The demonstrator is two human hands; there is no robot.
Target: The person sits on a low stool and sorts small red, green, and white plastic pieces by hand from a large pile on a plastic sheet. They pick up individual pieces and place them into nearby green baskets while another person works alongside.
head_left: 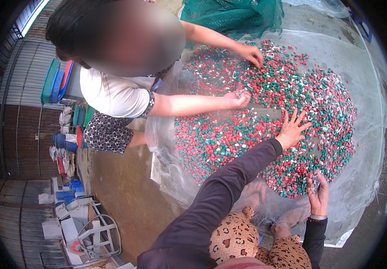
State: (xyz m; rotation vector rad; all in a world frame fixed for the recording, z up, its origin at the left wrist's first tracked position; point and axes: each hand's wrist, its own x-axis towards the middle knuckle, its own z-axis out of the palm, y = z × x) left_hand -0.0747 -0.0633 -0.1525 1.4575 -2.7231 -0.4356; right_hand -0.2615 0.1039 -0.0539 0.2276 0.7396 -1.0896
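Observation:
A wide layer of small red, green and white plastic pieces (229,148) lies spread over a clear plastic sheet (364,152). My left hand (292,131) reaches into the middle of them, its fingers spread and touching the pieces. At the near right edge of the layer, my right hand (318,197) is curled around a small bunch of clear or whitish plastic bits (315,183), whose exact kind I cannot make out. Several white loop-shaped clips (338,110) lie among the coloured pieces at the right.
Across from me at the left, a co-worker in a white top (112,94) bends over the layer. One of their hands (252,56) picks among the pieces; the other (238,99) holds small clear bits. Green netting (233,18) lies at the far edge. Machinery (85,228) stands at lower left.

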